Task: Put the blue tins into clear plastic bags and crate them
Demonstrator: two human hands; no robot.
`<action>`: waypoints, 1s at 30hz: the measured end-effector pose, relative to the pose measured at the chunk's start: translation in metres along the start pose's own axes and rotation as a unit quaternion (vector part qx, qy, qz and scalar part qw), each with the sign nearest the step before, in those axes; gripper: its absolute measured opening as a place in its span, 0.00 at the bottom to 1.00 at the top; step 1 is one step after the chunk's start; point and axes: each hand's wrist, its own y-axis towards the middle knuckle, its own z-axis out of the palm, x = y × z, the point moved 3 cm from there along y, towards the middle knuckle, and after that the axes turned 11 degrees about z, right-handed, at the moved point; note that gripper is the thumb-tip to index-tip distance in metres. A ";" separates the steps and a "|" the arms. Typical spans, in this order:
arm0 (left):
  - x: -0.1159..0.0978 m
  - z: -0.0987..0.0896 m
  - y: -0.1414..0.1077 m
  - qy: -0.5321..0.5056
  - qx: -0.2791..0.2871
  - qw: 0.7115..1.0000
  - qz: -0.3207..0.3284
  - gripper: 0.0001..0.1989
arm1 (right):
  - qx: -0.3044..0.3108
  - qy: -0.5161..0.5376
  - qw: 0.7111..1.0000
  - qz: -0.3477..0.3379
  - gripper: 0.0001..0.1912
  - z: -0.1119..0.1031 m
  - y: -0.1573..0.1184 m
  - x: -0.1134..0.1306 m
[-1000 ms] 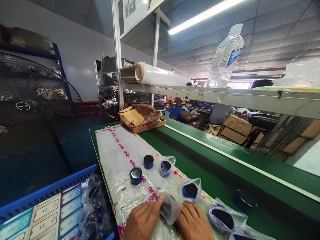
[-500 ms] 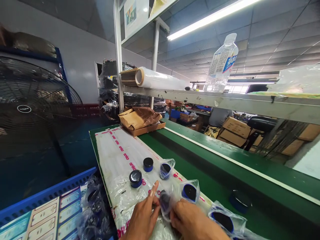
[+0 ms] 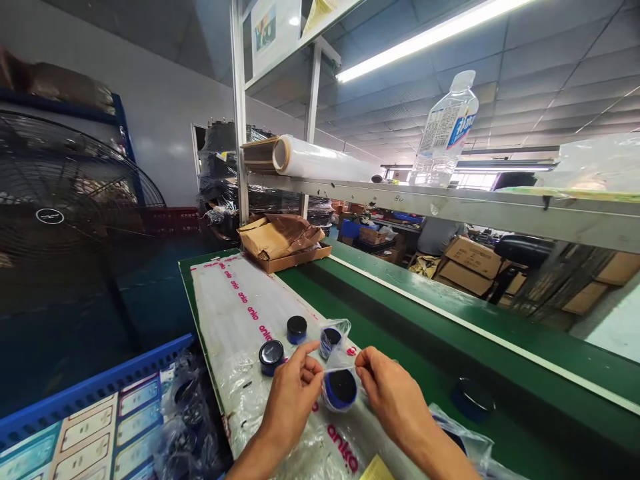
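Observation:
My left hand (image 3: 295,390) and my right hand (image 3: 393,387) face each other over the sheeted bench. Between them is a clear plastic bag (image 3: 341,361) with a round blue-and-black piece (image 3: 341,389) inside. Both hands pinch the bag's upper edge, one at each side. Just beyond sits another bagged round piece (image 3: 331,339). Left of it stand two unbagged pieces, a matte-topped one (image 3: 297,329) and a glossy-topped one (image 3: 271,357). A further bagged piece (image 3: 463,440) is partly hidden behind my right forearm.
A dark round piece (image 3: 473,400) lies on the green belt (image 3: 425,333) at right. At lower left, a blue crate (image 3: 100,387) holds printed boxes and bagged pieces. A cardboard tray (image 3: 295,259) with brown paper stands behind. Overhead, a shelf (image 3: 390,190) carries a bottle (image 3: 445,130) and a film roll (image 3: 320,157).
Both hands have moved up and farther apart, the right hand outward. The bag between them now shows its black top clearly. A yellow edge has appeared at the bottom, and the belt piece has shifted slightly left.

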 end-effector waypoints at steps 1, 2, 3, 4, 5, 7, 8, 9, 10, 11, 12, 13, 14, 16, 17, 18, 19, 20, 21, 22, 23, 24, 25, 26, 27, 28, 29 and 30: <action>0.002 0.001 0.000 -0.003 0.000 1.000 -0.006 0.24 | -0.013 -0.006 1.000 0.004 0.08 -0.002 -0.001 -0.001; 0.004 0.002 0.000 -0.006 0.001 1.000 -0.011 0.24 | -0.023 -0.010 1.000 0.008 0.08 -0.002 -0.003 -0.002; 0.005 0.002 0.000 -0.006 0.000 1.000 -0.015 0.24 | -0.033 -0.015 0.999 0.011 0.09 -0.002 -0.005 -0.003; 0.007 0.002 0.000 -0.005 -0.002 1.000 -0.016 0.24 | -0.038 -0.020 0.999 0.011 0.10 0.000 -0.007 -0.004; 0.007 0.001 0.000 -0.001 -0.005 1.000 -0.015 0.23 | -0.039 -0.029 0.999 0.009 0.11 0.003 -0.009 -0.005; 0.007 -0.003 -0.001 0.007 -0.014 1.000 -0.011 0.22 | -0.028 -0.054 0.998 0.000 0.12 0.012 -0.013 -0.005; 0.006 -0.005 -0.002 0.011 -0.018 1.000 -0.010 0.22 | -0.020 -0.070 0.997 -0.006 0.14 0.018 -0.014 -0.004; 0.006 -0.008 -0.003 0.016 -0.022 1.000 -0.011 0.22 | -0.012 -0.086 0.996 -0.012 0.16 0.023 -0.014 -0.002; 0.005 -0.011 -0.004 0.019 -0.023 0.999 -0.013 0.22 | -0.007 -0.103 0.995 -0.016 0.19 0.028 -0.014 0.001; 0.005 -0.014 -0.006 0.023 -0.024 0.999 -0.017 0.23 | -0.004 -0.120 0.993 -0.018 0.21 0.032 -0.013 0.003; 0.006 -0.016 -0.007 0.029 -0.024 0.999 -0.021 0.24 | -0.001 -0.135 0.991 -0.020 0.22 0.035 -0.011 0.006; 0.006 -0.018 -0.009 0.036 -0.025 0.999 -0.025 0.24 | 0.002 -0.149 0.989 -0.020 0.20 0.037 -0.009 0.009; 0.007 -0.019 -0.011 0.047 -0.029 0.998 -0.031 0.25 | 0.008 -0.161 0.987 -0.021 0.16 0.038 -0.006 0.011; 0.010 -0.019 -0.014 0.080 -0.037 0.995 -0.041 0.28 | 0.020 -0.183 0.983 -0.024 0.10 0.038 -0.002 0.014; 0.012 -0.017 -0.015 0.102 -0.038 0.993 -0.045 0.30 | 0.022 -0.194 0.981 -0.025 0.10 0.036 0.000 0.016; 0.013 -0.014 -0.015 0.123 -0.038 0.991 -0.046 0.31 | 0.020 -0.204 0.978 -0.026 0.11 0.034 0.001 0.017; 0.014 -0.011 -0.015 0.140 -0.035 0.989 -0.044 0.31 | 0.014 -0.215 0.976 -0.026 0.13 0.030 0.002 0.018; 0.014 -0.008 -0.015 0.154 -0.030 0.987 -0.039 0.29 | 0.007 -0.226 0.974 -0.027 0.14 0.027 0.003 0.019; 0.014 -0.005 -0.015 0.164 -0.025 0.986 -0.032 0.27 | -0.001 -0.237 0.971 -0.029 0.15 0.023 0.003 0.021; 0.012 -0.002 -0.014 0.172 -0.021 0.985 -0.023 0.25 | -0.009 -0.247 0.968 -0.031 0.16 0.019 0.003 0.023; 0.009 0.000 -0.014 0.179 -0.016 0.984 -0.013 0.24 | -0.015 -0.257 0.966 -0.033 0.17 0.015 0.002 0.025; 0.006 0.002 -0.013 0.186 -0.010 0.982 -0.003 0.24 | -0.019 -0.265 0.963 -0.035 0.18 0.010 0.002 0.027; 0.002 0.003 -0.013 0.195 -0.004 0.981 0.006 0.24 | -0.023 -0.271 0.962 -0.036 0.18 0.006 0.001 0.028; -0.002 0.004 -0.013 0.202 0.003 0.979 0.015 0.23 | -0.025 -0.276 0.960 -0.037 0.18 0.003 0.000 0.030; -0.006 0.005 -0.013 0.207 0.012 0.978 0.023 0.22 | -0.027 -0.279 0.959 -0.037 0.17 -0.001 0.000 0.031; -0.009 0.006 -0.013 0.211 0.021 0.977 0.030 0.20 | -0.028 -0.281 0.959 -0.037 0.17 -0.004 -0.001 0.032; -0.011 0.006 -0.013 0.213 0.031 0.976 0.035 0.19 | -0.029 -0.282 0.958 -0.036 0.17 -0.006 -0.002 0.031; -0.013 0.007 -0.013 0.214 0.037 0.975 0.040 0.18 | -0.029 -0.282 0.958 -0.037 0.18 -0.008 -0.003 0.031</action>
